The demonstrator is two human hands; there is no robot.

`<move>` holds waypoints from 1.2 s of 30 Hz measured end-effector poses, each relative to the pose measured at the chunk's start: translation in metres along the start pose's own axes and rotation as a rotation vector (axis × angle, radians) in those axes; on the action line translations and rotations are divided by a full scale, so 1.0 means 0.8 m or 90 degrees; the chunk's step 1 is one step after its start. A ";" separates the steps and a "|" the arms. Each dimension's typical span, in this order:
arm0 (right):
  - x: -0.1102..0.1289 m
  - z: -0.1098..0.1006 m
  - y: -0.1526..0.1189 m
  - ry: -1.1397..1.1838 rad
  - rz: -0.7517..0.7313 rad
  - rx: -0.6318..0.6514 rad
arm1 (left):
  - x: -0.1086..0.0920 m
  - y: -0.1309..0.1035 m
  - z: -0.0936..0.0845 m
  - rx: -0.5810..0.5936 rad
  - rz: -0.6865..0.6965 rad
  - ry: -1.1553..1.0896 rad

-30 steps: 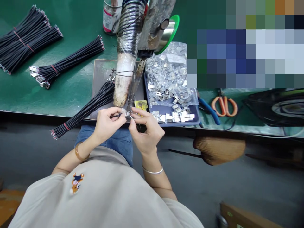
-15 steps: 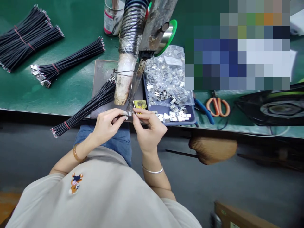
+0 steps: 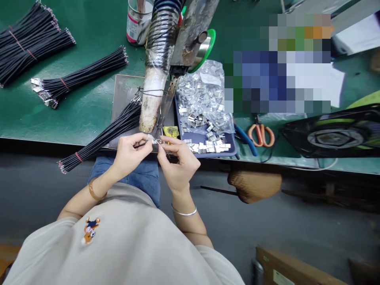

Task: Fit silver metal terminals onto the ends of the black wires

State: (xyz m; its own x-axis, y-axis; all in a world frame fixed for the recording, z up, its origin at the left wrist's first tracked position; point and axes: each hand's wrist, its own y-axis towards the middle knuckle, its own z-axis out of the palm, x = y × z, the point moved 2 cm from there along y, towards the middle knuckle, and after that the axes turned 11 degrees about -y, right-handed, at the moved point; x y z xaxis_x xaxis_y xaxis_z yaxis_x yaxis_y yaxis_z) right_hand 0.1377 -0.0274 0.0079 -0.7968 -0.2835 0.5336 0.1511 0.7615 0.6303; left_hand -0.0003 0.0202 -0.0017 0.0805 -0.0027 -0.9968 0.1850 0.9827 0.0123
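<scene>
My left hand [image 3: 130, 153] is closed, thumb and forefinger pinching a thin black cable [image 3: 140, 145]. My right hand [image 3: 179, 161] pinches a small shiny metal connector [image 3: 160, 141], its tips nearly meeting my left fingertips. Right above both hands, the soldering iron [image 3: 166, 109] points down, its tip close to my fingers. Whether the cable end touches the connector is too small to tell. A yellow sponge-like pad [image 3: 171, 132] lies just behind my right fingers. Left of the iron, a bundle of black cables [image 3: 103, 128] rests on a brown board [image 3: 120, 85] and overhangs the table edge.
A wrapped duct hose [image 3: 152, 89] hangs beside the iron. To the right, a blue tray [image 3: 234, 152] holds a plastic bag and loose metal connectors [image 3: 212, 146]. Pliers [image 3: 246, 139], orange-handled scissors [image 3: 261, 135], a black fan [image 3: 329, 134], a jar [image 3: 135, 25] and tied cable bundles [image 3: 84, 73] lie around.
The view has shifted slightly, so most things sit further left. The black cable between my left fingers shows more clearly now. Both hands stay close together under the iron.
</scene>
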 end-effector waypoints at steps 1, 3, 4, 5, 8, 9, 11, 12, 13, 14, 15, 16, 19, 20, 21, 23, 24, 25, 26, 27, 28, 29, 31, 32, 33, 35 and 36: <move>0.000 0.000 0.000 -0.001 0.000 -0.001 | -0.001 0.000 0.000 -0.006 0.003 0.009; -0.001 0.001 0.001 -0.003 0.002 0.001 | -0.003 0.001 0.001 -0.009 0.010 0.026; -0.001 0.001 0.001 -0.003 0.004 0.002 | -0.003 0.001 0.002 -0.011 0.013 0.031; -0.001 0.002 0.002 -0.003 0.006 0.004 | -0.004 0.000 0.003 -0.013 0.016 0.034; 0.000 0.001 0.003 0.000 0.006 0.004 | -0.006 -0.001 0.005 -0.022 0.026 0.035; 0.001 0.001 0.004 0.000 0.003 0.001 | -0.007 -0.002 0.005 -0.024 0.028 0.034; 0.002 0.000 0.005 -0.006 -0.001 -0.003 | -0.009 -0.003 0.007 -0.028 0.030 0.032; 0.003 -0.001 0.006 -0.009 -0.001 -0.002 | -0.010 -0.003 0.007 -0.030 0.032 0.033; 0.004 -0.001 0.007 -0.012 -0.001 0.000 | -0.011 -0.003 0.007 -0.032 0.033 0.036; 0.005 -0.002 0.007 -0.014 -0.002 0.001 | -0.012 -0.003 0.008 -0.035 0.034 0.041; 0.005 -0.003 0.007 -0.017 -0.004 0.003 | -0.013 -0.003 0.008 -0.038 0.035 0.047; 0.005 -0.003 0.007 -0.021 -0.009 0.004 | -0.013 -0.003 0.008 -0.042 0.037 0.053; 0.004 -0.006 0.007 -0.033 -0.030 0.015 | -0.014 -0.003 0.007 -0.041 0.032 0.064; 0.004 -0.006 0.006 -0.037 -0.038 0.020 | -0.013 -0.004 0.007 -0.037 0.028 0.064; 0.003 -0.007 0.006 -0.038 -0.045 0.025 | -0.013 -0.004 0.007 -0.032 0.024 0.063; 0.002 -0.008 0.005 -0.036 -0.057 0.031 | -0.011 -0.005 0.007 -0.025 0.016 0.060; 0.001 -0.008 0.004 -0.033 -0.059 0.031 | -0.010 -0.006 0.007 -0.024 0.014 0.057; 0.001 -0.008 0.004 -0.031 -0.058 0.029 | -0.010 -0.006 0.007 -0.023 0.014 0.054; 0.001 -0.008 0.004 -0.030 -0.056 0.026 | -0.010 -0.007 0.008 -0.022 0.015 0.054; 0.002 -0.008 0.003 -0.029 -0.055 0.022 | -0.009 -0.007 0.008 -0.019 0.017 0.055; 0.002 -0.008 0.003 -0.029 -0.053 0.019 | -0.010 -0.008 0.008 -0.016 0.019 0.059; 0.002 -0.008 0.002 -0.029 -0.050 0.017 | -0.010 -0.009 0.008 -0.013 0.022 0.065; 0.002 -0.007 0.000 -0.024 -0.037 0.018 | -0.011 -0.010 0.008 -0.007 0.038 0.088; 0.002 -0.007 0.000 -0.015 -0.020 0.018 | -0.012 -0.011 0.008 0.000 0.059 0.100; 0.000 -0.007 -0.001 -0.003 0.006 0.020 | -0.013 -0.012 0.008 0.011 0.090 0.113; -0.004 -0.007 -0.001 0.041 0.076 0.038 | -0.016 -0.015 0.007 0.050 0.174 0.135; -0.007 -0.006 -0.001 0.071 0.110 0.059 | -0.017 -0.016 0.006 0.075 0.213 0.140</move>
State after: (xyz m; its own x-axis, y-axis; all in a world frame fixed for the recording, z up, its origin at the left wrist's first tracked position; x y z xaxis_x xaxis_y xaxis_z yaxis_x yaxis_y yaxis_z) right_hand 0.1448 -0.0295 0.0072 -0.6936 -0.2028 0.6912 0.2207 0.8535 0.4720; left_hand 0.0007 0.0065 0.0117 -0.0542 0.3659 -0.9291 0.2957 0.8946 0.3350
